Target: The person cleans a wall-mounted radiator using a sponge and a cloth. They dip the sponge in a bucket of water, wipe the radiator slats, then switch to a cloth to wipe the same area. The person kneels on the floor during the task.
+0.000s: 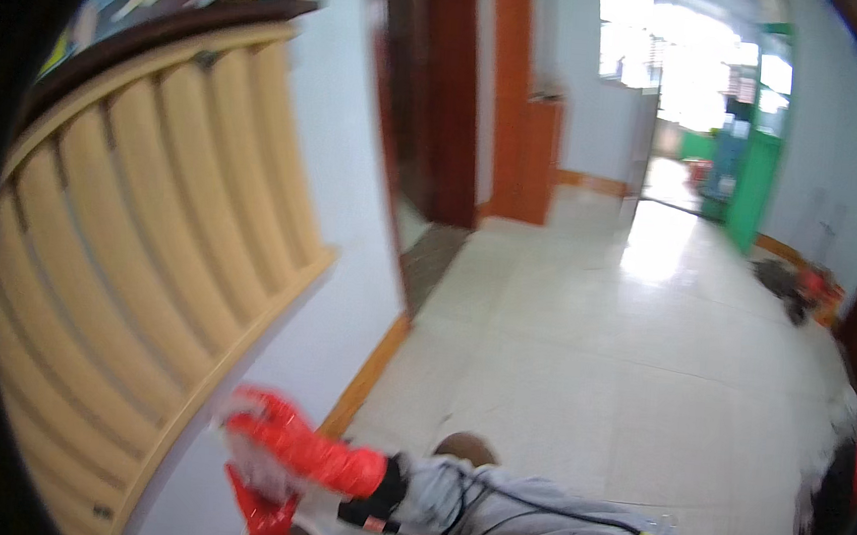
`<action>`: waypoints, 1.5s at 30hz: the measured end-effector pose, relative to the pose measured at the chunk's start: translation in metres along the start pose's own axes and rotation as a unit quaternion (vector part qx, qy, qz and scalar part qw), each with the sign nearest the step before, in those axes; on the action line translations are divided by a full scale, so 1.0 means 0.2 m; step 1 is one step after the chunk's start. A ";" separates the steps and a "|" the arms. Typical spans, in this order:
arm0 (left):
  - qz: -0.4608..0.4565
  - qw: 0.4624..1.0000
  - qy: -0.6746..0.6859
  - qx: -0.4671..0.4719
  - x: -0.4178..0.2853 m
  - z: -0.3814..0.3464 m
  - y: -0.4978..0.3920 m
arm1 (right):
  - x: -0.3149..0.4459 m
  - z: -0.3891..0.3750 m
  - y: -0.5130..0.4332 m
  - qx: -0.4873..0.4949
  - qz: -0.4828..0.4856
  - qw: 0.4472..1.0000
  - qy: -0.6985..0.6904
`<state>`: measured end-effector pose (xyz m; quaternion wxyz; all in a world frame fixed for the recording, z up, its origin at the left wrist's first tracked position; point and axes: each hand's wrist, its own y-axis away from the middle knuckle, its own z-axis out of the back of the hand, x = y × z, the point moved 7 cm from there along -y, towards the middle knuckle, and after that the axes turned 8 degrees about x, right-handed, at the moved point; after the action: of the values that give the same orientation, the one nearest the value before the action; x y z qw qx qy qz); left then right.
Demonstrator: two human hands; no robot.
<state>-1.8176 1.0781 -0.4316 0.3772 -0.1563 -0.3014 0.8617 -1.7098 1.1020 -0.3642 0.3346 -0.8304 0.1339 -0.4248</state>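
Both my hands wear red rubber gloves and are together at the lower left, beside the wall. My right hand [283,432], reaching in from the right in a grey sleeve with a black cuff, is closed around a pale, crumpled cloth [259,468]. Just below it, my left hand [266,517] holds the cloth's lower side. Motion blur hides the exact finger positions. Under the hands shows part of a white bucket-like container [317,529] with a blue mark; its inside is mostly hidden.
A slatted wooden panel [180,198] with a dark top ledge [185,23] stands at my left. Pale floor tiles [541,365] lead to a green door [755,178]. Red and dark items [807,290] lie by the right wall. A black cable [553,509] runs along my sleeve.
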 end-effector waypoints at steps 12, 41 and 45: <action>-0.095 0.881 -0.442 0.137 -0.26 -0.26 0.12 | -0.56 0.36 0.32 0.012 -0.089 0.983 0.160; 0.280 0.603 0.746 0.023 0.28 -0.02 0.60 | -0.32 -0.18 0.10 0.071 -0.169 0.960 0.213; 0.252 0.494 0.832 -0.022 0.34 -0.24 0.75 | 0.17 -0.49 -0.12 0.087 -0.176 0.957 0.214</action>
<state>-1.9216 1.0684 -0.5673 0.2165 -0.8781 0.1851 0.3845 -1.7692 1.0587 -0.2874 0.2889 -0.6984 0.0171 -0.6546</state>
